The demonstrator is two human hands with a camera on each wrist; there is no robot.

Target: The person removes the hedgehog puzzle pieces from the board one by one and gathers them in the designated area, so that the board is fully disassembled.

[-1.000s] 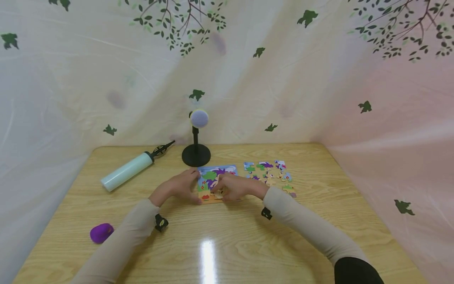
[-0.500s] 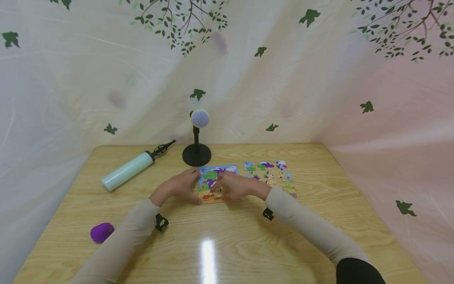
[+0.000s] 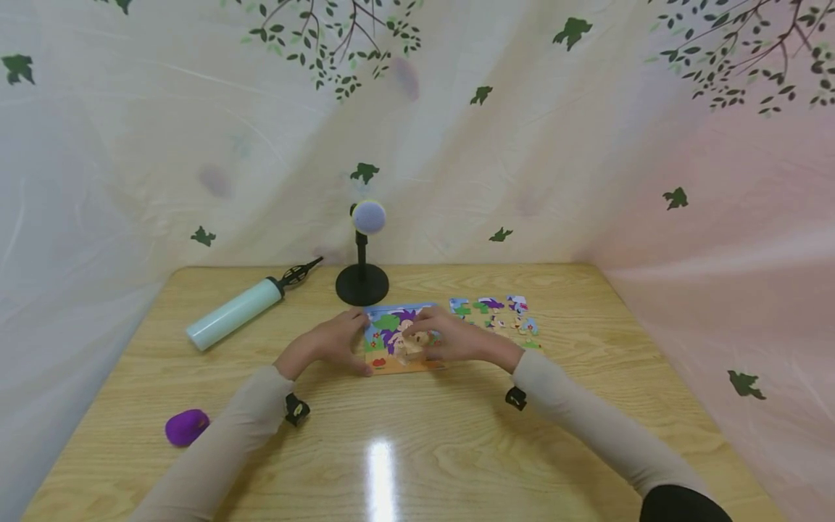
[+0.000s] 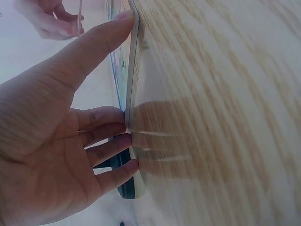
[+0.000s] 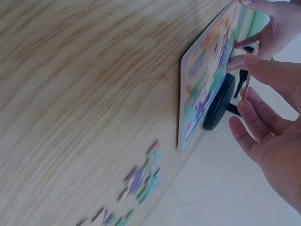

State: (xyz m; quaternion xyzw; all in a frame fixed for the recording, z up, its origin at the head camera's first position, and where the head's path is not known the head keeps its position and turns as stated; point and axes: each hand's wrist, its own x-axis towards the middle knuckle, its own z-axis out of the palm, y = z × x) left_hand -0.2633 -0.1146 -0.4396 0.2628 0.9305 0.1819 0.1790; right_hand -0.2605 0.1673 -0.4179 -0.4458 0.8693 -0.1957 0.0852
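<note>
In the head view, my left hand [image 3: 334,342] rests at the left side of a jigsaw puzzle board [image 3: 390,366] with a colourful cartoon picture. In the left wrist view, the thumb [image 4: 106,40] touches the board near one corner, while the fairly straight fingers [image 4: 110,149] touch along its edge. Over the board's right part, my right hand [image 3: 457,339] pinches a thin puzzle piece [image 5: 249,75] between thumb and fingertips. In the right wrist view this piece is seen edge-on, held above the board and apart from it.
Several loose puzzle pieces [image 3: 492,303] lie right of the board, partly behind the right hand. Behind the board stands a black round-based stand [image 3: 362,284] with a pale ball-like top. A mint-green hand pump [image 3: 236,315] and a purple object [image 3: 187,428] lie to the left.
My right hand has moved slightly right and up from the board, with a puzzle piece pinched in it, and now covers some loose pieces. My left hand stays at the board's left edge.
</note>
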